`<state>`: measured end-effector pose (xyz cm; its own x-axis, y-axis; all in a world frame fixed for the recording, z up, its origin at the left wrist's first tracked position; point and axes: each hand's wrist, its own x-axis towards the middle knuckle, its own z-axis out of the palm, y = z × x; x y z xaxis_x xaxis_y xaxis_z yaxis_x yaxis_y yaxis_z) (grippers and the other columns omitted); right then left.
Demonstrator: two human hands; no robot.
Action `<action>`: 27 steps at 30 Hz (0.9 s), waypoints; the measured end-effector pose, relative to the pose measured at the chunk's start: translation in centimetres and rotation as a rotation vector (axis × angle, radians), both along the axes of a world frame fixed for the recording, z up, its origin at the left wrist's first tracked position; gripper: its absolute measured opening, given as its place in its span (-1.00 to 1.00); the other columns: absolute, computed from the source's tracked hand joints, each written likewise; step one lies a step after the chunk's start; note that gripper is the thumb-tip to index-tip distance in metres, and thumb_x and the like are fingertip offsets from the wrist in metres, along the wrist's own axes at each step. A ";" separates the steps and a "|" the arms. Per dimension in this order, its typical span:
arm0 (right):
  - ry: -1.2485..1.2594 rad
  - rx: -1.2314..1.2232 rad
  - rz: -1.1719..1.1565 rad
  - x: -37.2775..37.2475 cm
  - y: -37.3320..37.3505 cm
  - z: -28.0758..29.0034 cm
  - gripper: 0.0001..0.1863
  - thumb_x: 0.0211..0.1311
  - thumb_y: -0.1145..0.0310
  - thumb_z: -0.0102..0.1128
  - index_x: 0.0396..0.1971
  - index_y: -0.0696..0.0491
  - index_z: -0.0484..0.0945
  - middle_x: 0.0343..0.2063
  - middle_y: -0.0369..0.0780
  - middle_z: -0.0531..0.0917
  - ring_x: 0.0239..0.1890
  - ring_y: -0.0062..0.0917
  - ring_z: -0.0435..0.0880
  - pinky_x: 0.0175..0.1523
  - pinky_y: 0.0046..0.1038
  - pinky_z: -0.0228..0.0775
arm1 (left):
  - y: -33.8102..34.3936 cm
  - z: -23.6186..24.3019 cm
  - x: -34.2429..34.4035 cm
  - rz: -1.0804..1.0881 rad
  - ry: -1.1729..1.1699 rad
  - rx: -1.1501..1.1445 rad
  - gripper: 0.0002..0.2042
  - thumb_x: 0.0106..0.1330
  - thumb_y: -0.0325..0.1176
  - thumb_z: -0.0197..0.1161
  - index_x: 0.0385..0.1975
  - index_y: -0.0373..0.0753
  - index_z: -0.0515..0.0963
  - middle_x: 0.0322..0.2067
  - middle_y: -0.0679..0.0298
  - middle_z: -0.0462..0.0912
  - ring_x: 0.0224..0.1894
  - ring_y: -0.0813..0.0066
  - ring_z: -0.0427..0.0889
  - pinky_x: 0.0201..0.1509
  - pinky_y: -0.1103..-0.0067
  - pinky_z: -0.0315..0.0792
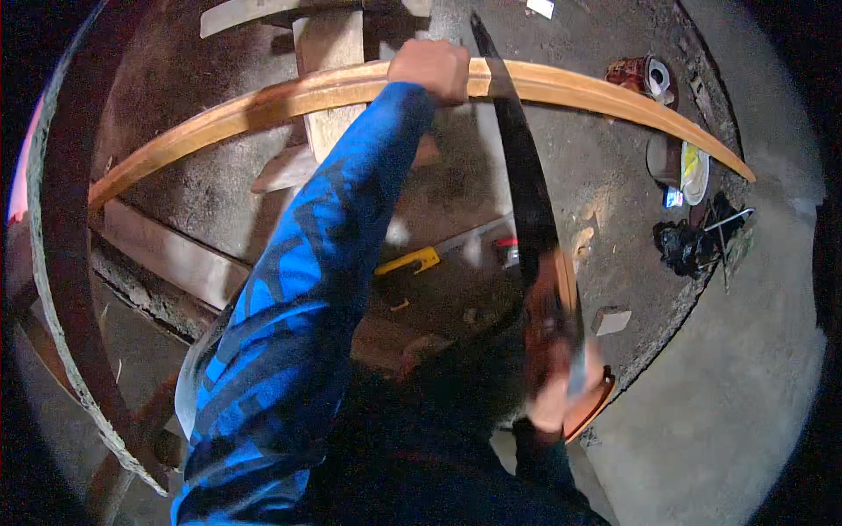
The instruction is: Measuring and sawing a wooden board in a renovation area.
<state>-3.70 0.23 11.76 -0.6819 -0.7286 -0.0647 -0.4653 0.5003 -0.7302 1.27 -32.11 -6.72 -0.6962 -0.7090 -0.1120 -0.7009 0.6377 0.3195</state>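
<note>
A long pale wooden strip (219, 114), bent to the eye by the lens, runs across the far part of the view. My left hand (430, 70) is closed over its middle and presses on it, with the blue patterned sleeve stretched out below. In my right hand (561, 399), blurred by motion and near the lower right, is a hand saw (524, 167). Its reddish-brown handle shows partly beside the fingers. The saw's dark blade reaches away from me and crosses the strip just right of my left hand. Whether its teeth are in the wood, I cannot tell.
A wooden plank (329, 44) lies under the strip, and another board (175, 250) rests at left. A yellow-handled tool (408, 261) lies below. To the right are a tin can (656, 77), a white dish (695, 180), a black plastic bag (688, 245) and a small block (611, 320).
</note>
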 end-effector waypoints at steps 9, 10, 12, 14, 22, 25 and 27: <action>-0.046 -0.153 0.133 -1.9 -9.2 -11.1 -0.62 0.27 0.09 0.15 -0.53 0.13 0.57 -0.69 -0.29 0.53 -0.61 -0.61 0.44 -0.50 -0.42 0.28 | -0.4 -0.4 0.9 -0.037 -0.062 -0.016 -0.65 -0.05 -0.15 0.30 -0.27 -0.19 0.60 -0.33 -0.03 0.66 -0.26 0.04 0.68 -0.19 0.24 0.56; -0.134 -0.056 0.035 -1.3 -4.5 -8.1 -0.58 0.28 0.03 0.11 -0.47 0.13 0.61 -0.64 -0.25 0.60 -0.56 -0.59 0.54 -0.46 -0.41 0.35 | -0.5 -1.1 1.3 -0.047 -0.082 0.027 -0.65 -0.05 -0.15 0.30 -0.27 -0.18 0.60 -0.33 -0.03 0.66 -0.25 0.03 0.67 -0.17 0.24 0.56; -0.283 -0.059 -0.134 0.6 4.1 -3.5 -0.57 0.24 0.04 0.11 -0.36 0.18 0.63 -0.56 -0.22 0.64 -0.53 -0.56 0.57 -0.42 -0.43 0.39 | 0.0 -0.3 0.8 -0.037 -0.046 0.033 -0.65 -0.09 -0.16 0.31 -0.28 -0.17 0.60 -0.34 -0.02 0.66 -0.25 0.01 0.66 -0.17 0.24 0.55; -0.120 0.076 0.106 0.8 7.4 1.1 -0.49 0.25 0.09 0.09 -0.12 0.30 0.55 -0.34 -0.17 0.65 -0.32 -0.51 0.60 -0.20 -0.45 0.46 | 0.1 0.3 0.8 -0.048 -0.037 0.000 -0.66 -0.08 -0.17 0.31 -0.28 -0.18 0.59 -0.36 -0.03 0.66 -0.28 0.00 0.66 -0.18 0.23 0.55; 0.105 -0.331 0.143 -3.5 -18.7 -10.6 -0.58 0.29 0.09 0.10 -0.61 0.13 0.49 -0.69 -0.13 0.54 -0.64 -0.32 0.52 -0.50 -0.28 0.29 | 0.3 0.1 -0.1 -0.080 0.011 -0.090 -0.67 -0.01 -0.16 0.26 -0.27 -0.19 0.56 -0.41 0.00 0.67 -0.32 0.03 0.68 -0.24 0.24 0.57; 0.188 -0.040 0.225 -3.0 -8.9 -14.5 -0.62 0.27 0.11 0.12 -0.56 0.13 0.57 -0.63 -0.11 0.60 -0.61 -0.35 0.57 -0.45 -0.30 0.35 | -0.3 -0.4 1.0 -0.043 -0.140 0.050 -0.67 -0.04 -0.14 0.26 -0.29 -0.16 0.59 -0.31 0.02 0.67 -0.23 0.05 0.67 -0.14 0.25 0.56; -0.434 -0.127 -0.243 0.5 0.7 -7.5 -0.55 0.27 0.01 0.07 -0.40 0.15 0.62 -0.56 -0.23 0.63 -0.55 -0.58 0.55 -0.46 -0.39 0.34 | -1.3 -1.2 0.3 -0.060 -0.090 0.119 -0.64 -0.09 -0.18 0.27 -0.26 -0.17 0.62 -0.27 -0.01 0.66 -0.18 0.02 0.65 -0.06 0.25 0.53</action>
<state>-3.24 0.90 4.29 -0.7628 -0.5725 -0.3006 0.0128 0.4515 -0.8922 1.58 -33.37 -7.92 -0.7203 -0.6444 -0.2568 -0.6919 0.6408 0.3327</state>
